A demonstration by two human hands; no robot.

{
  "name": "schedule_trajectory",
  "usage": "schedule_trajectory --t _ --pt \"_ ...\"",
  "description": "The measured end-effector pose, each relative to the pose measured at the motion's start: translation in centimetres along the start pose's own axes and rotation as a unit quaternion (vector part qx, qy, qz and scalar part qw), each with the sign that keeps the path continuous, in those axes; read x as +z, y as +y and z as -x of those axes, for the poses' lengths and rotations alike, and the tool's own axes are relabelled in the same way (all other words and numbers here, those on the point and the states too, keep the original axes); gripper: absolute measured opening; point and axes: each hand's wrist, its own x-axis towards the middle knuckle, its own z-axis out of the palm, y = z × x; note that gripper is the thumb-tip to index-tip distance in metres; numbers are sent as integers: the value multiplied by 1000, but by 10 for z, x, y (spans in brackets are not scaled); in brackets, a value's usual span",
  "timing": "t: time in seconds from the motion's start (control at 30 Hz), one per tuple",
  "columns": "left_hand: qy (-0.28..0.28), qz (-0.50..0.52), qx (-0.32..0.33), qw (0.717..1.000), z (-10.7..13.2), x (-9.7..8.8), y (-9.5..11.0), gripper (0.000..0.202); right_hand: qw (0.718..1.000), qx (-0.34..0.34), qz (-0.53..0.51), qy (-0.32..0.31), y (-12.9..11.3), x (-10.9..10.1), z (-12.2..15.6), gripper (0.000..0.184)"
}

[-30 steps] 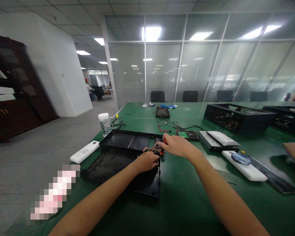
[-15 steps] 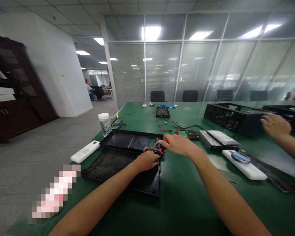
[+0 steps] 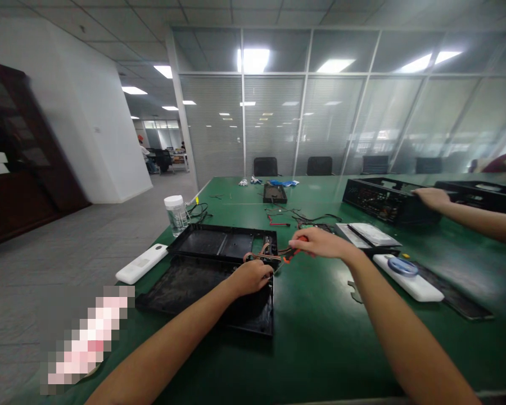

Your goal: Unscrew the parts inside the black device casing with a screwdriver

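Observation:
An opened black plastic casing [image 3: 194, 287], its two halves lying side by side, rests on the green table before me. My left hand [image 3: 253, 277] is over the casing's right part with its fingers closed in a pinch; what they grip is hidden. My right hand [image 3: 318, 243], just right of the casing, is wrapped round a screwdriver [image 3: 293, 252] with an orange-and-black handle. Its thin shaft slants down to the left toward my left fingertips. Brownish ribbon-like wires [image 3: 253, 256] loop out of the casing between my hands.
At right, another person's hand [image 3: 434, 198] is at a black metal chassis [image 3: 383, 202]. Nearer lie a silver drive-like box [image 3: 369, 235], a white device with a blue round piece [image 3: 409, 278] and a flat metal piece [image 3: 355, 292]. A white-lidded jar [image 3: 176, 216] and white device [image 3: 141, 264] stand left.
My right hand has drawn the screwdriver rightward, tilting it away from the casing. My left hand stays about in place. The other person's hand has moved left onto the chassis.

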Motion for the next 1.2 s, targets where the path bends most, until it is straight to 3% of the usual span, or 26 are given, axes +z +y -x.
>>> schedule_trajectory --t 0.03,0.1,0.17,0.23,0.33,0.4,0.5,0.6,0.7,0.77,0.87,0.93,1.0,1.1,1.2 --pt "4 -4 9 1000 0 0 0 13 997 4 -73 3 13 -1 5 45" --pt "8 1 30 1000 1 0 0 14 973 24 -217 72 41 4 15 46" --pt "-8 22 49 999 1 1 -1 12 916 55 -345 198 67 16 21 47" --pt "-40 46 63 996 1 2 -2 9 849 60 -443 280 87 34 21 45" --pt "-68 77 75 992 2 1 -4 8 775 43 -541 324 99 60 12 33" --pt "-70 91 84 990 3 -1 -3 8 760 35 -564 320 96 72 6 28" --pt "-64 107 93 988 4 -6 -1 14 793 21 -525 309 83 84 3 25" --pt "-74 123 88 986 5 -14 2 25 879 18 -384 281 60 89 8 36" --pt "-80 121 74 987 5 -29 -1 26 956 -3 -222 194 23 93 19 48" --pt "-57 105 46 992 5 -41 -9 22 981 -73 -131 123 -7 102 31 48" --pt "-13 82 -24 996 6 -58 -31 23 978 -204 35 17 -45 127 61 30" --pt "-7 55 -73 996 6 -63 -48 29 973 -196 122 22 -57 144 84 36" --pt "-50 11 -116 992 5 -63 -64 35 971 -172 160 40 -58 155 106 38" --pt "-147 -30 -149 977 4 -52 -79 32 972 -127 182 72 -46 159 134 19" --pt "-170 -33 -138 975 6 -41 -81 21 972 -97 199 82 -33 157 155 8"
